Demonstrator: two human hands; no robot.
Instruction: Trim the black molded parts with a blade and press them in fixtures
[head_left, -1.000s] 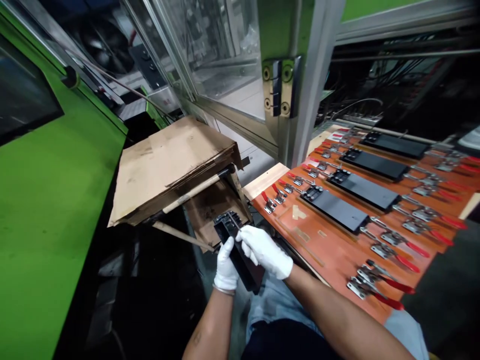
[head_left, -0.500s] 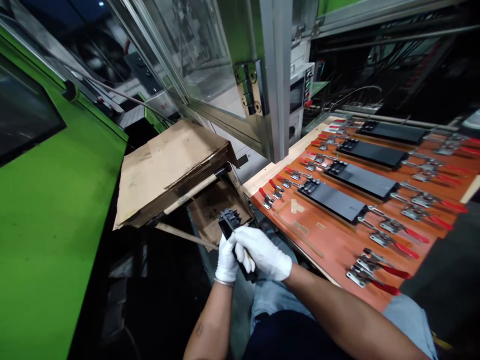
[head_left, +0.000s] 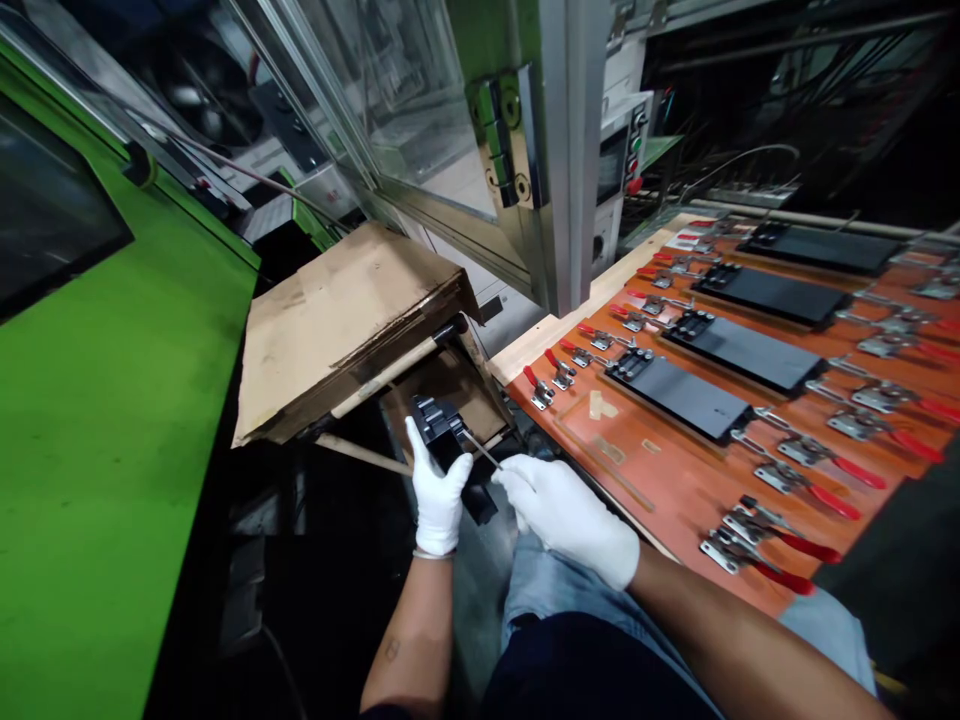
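My left hand (head_left: 437,498), in a white glove, is wrapped round a long black part (head_left: 444,437) with a ribbed upper end. A thin metal tool (head_left: 481,449) reaches from the fingers of my gloved right hand (head_left: 566,515) to the part's edge near the ribbed end. My right hand is closed round the tool's other end, which the glove hides. Both hands are above my lap, left of an orange board (head_left: 675,510). On that board several flat dark panels (head_left: 679,395) lie between metal clamps with red handles (head_left: 802,577).
A cardboard-covered stand (head_left: 345,320) is ahead to the left, with an open cardboard box (head_left: 457,385) under it. A metal-framed glass door (head_left: 574,150) stands ahead. A green machine (head_left: 90,430) fills the left side.
My right hand has moved off the black part to the right, and the thin tool now shows. The black part has turned and shifted slightly left in my left hand.
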